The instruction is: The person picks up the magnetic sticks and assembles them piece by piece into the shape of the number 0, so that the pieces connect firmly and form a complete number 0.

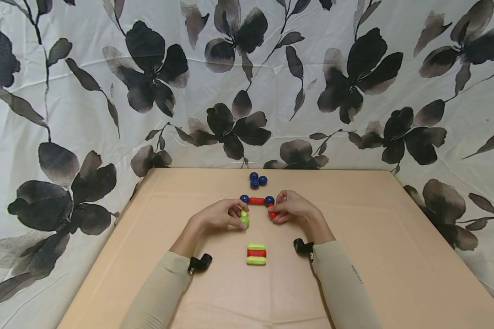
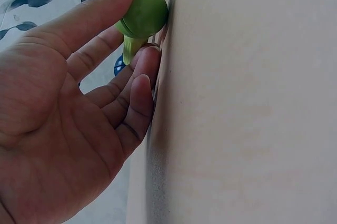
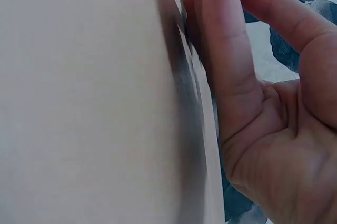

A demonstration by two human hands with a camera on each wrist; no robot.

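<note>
Left hand [image 1: 221,214], mid-frame: pinching a green ball [image 2: 146,13] with green stick [image 2: 135,49]. Right hand [image 1: 294,207], just right of centre: fingers gripping a red stick [image 1: 272,212]. Above, mid-frame, a red bar [image 1: 257,201] between two blue balls [image 1: 269,200]. Lower centre: stacked sticks [image 1: 256,254], green-red-green.

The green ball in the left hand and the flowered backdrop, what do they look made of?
The green ball looks like smooth plastic, fairly matte, judging by its even colour and soft shading. The flowered backdrop is probably printed fabric, dull in finish, since creases show and nothing shines.
</note>
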